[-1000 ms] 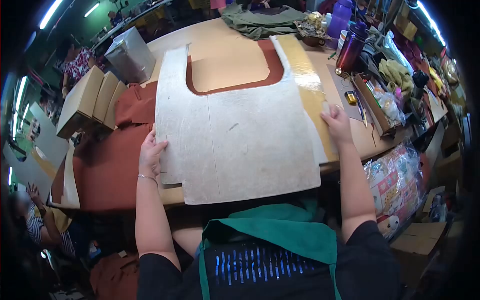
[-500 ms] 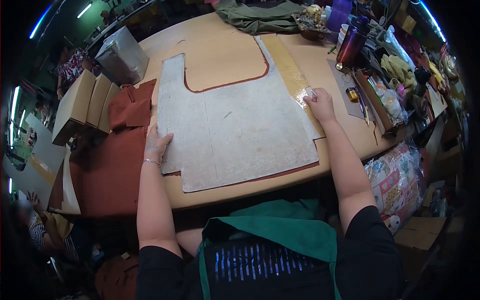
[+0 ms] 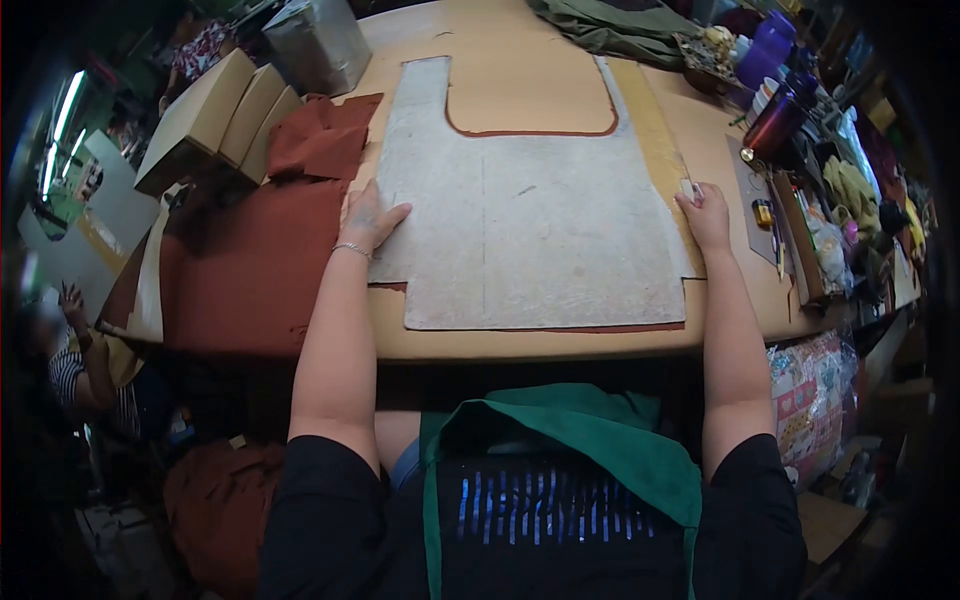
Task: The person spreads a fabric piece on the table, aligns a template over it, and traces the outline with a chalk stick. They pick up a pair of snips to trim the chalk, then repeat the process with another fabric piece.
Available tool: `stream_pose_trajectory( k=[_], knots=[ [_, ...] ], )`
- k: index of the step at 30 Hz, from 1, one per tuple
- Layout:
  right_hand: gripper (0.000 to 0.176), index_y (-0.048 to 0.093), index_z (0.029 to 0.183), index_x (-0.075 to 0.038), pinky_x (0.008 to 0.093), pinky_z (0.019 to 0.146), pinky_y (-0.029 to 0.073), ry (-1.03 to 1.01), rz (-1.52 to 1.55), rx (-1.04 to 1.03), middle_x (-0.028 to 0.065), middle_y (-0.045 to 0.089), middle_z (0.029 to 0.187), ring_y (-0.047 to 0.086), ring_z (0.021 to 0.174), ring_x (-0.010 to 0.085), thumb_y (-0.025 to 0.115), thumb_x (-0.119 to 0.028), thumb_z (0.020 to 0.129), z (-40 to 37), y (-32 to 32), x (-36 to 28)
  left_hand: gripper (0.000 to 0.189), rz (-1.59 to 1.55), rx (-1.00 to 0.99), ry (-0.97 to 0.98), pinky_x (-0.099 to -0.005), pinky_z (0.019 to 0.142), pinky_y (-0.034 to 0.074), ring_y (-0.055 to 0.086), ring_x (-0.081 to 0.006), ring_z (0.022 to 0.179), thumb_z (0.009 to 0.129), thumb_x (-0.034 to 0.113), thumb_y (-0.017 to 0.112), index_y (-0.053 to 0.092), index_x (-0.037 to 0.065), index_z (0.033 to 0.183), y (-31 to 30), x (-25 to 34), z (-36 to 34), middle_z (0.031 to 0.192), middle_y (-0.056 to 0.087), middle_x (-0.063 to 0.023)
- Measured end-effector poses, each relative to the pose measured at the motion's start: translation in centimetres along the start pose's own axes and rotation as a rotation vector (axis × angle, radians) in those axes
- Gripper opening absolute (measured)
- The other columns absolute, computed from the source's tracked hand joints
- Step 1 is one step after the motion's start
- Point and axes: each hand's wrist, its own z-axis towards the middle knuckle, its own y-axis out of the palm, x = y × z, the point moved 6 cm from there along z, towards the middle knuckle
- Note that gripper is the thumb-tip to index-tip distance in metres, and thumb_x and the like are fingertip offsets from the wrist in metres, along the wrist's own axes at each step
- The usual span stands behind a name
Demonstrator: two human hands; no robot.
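Both hands rest at the edges of a large flat grey pattern board [image 3: 540, 240] with a deep U-shaped cut-out in its far side. The left hand [image 3: 372, 218] lies open and flat, fingers spread, pressing on the board's left edge. The right hand [image 3: 706, 215] sits at the board's right edge, its fingers pinched around a small white piece [image 3: 688, 188]; what that piece is cannot be told.

The board lies on a round tan wooden table [image 3: 540, 345], near the person's edge of it. A thin layer of rust-brown cloth [image 3: 640, 327] lies under the board, showing only as a narrow rim along the cut-out and the near edge.

Left of the board, a big spread of rust-brown fabric [image 3: 250, 270] hangs over the table's side, with smaller folded rust-brown pieces [image 3: 320, 135] beyond it. Further left of the board stand three tan cardboard boxes [image 3: 205, 115], and past them a silver box [image 3: 320, 40]. Beyond the board lies a crumpled olive-green cloth [image 3: 610, 30].

A long yellow strip [image 3: 655, 130] runs along the board's right edge, touching it. To the right of the board stand a maroon metal bottle [image 3: 775, 120] and a purple bottle [image 3: 765, 40]. Well to the left of the board and lower down, another person [image 3: 70, 370] is seated.
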Motion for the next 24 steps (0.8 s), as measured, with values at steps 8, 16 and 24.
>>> stream_pose_trajectory(
  k=[8,16,24],
  knots=[
    [0.033,0.043,0.06,0.0,0.0366,0.063,0.041,0.011,-0.015,-0.095,0.0149,0.05,0.071,0.05,0.067,0.0302,0.068,-0.021,0.066,0.4,0.3,0.5,0.072,0.092,-0.073,-0.054,-0.0375,0.093,0.033,0.038,-0.0374,0.11,0.064,0.044,0.068,0.042,0.005,0.119,-0.9,1.1,-0.7,0.116,0.038,-0.0236],
    [0.031,0.05,0.073,0.002,0.0339,0.066,0.042,-0.003,0.065,-0.123,0.0115,0.051,0.071,0.051,0.069,0.0246,0.066,-0.025,0.072,0.7,1.0,1.8,0.07,-0.093,0.013,0.009,-0.0316,0.086,0.04,0.048,-0.0295,0.097,0.06,0.043,0.072,0.049,0.0,0.109,-0.5,-0.4,-0.3,0.101,0.049,-0.02],
    [0.026,0.053,0.08,0.001,0.0245,0.062,0.04,0.121,0.349,-0.227,0.0001,0.046,0.068,0.045,0.066,0.0102,0.068,-0.017,0.069,-2.9,-0.8,3.7,0.049,-0.251,0.054,0.071,-0.0284,0.065,0.043,0.052,-0.0184,0.072,0.061,0.031,0.074,0.054,-0.002,0.091,-2.1,-1.1,-4.2,0.078,0.054,-0.0091]
  ],
)
